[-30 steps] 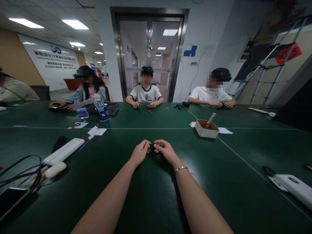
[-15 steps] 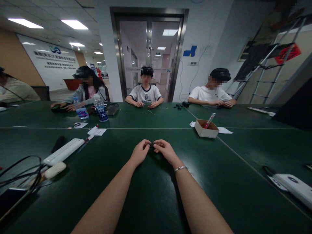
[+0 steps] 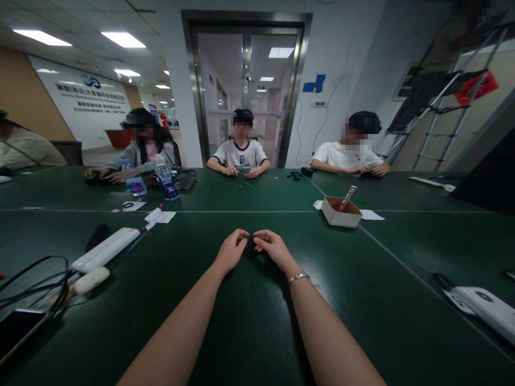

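Note:
Between my fingertips, just above the dark green table [image 3: 241,321], is a small black object [image 3: 250,239], too small and dark for its kind to show. My left hand [image 3: 232,250] pinches its left end between thumb and fingers. From the other side my right hand [image 3: 273,247] grips the right end in the same way, with a silver bracelet [image 3: 299,277] round that wrist. The two hands almost meet, and the fingers cover most of the object.
An open cardboard box [image 3: 341,213] with a red-and-silver tube stands ahead to the right. Two bottles [image 3: 167,179] are at the far left. A white power bank [image 3: 105,250] and cables lie left; another white device [image 3: 485,308] lies right. Several people sit opposite.

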`<state>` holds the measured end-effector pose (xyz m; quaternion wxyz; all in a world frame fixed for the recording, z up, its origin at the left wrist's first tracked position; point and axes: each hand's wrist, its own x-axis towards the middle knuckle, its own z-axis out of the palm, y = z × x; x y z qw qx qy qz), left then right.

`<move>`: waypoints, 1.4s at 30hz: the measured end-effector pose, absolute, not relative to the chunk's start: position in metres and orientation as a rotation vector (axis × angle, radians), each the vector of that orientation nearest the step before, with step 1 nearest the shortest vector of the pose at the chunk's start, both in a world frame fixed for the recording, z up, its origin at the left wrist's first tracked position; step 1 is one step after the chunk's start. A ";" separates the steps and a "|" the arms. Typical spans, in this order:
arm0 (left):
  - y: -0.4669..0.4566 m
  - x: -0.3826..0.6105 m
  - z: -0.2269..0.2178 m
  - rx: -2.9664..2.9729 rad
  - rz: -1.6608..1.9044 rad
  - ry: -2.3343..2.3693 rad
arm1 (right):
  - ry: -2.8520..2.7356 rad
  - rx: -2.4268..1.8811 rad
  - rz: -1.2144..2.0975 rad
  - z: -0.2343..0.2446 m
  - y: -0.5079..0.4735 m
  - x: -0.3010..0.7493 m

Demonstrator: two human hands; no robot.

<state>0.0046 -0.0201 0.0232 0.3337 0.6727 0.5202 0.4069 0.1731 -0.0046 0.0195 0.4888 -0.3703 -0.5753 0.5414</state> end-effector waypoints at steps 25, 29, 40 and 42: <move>-0.022 0.003 0.026 1.773 0.983 1.432 | -1.388 -0.903 1.331 0.018 -0.004 0.173; -0.020 0.004 0.025 1.794 1.038 1.424 | -1.393 -0.914 1.322 0.018 -0.003 0.173; -0.021 0.005 0.023 1.778 0.992 1.403 | -1.395 -0.890 1.328 0.017 -0.003 0.173; -0.021 0.005 0.024 1.782 0.994 1.392 | -1.400 -0.892 1.330 0.017 -0.003 0.174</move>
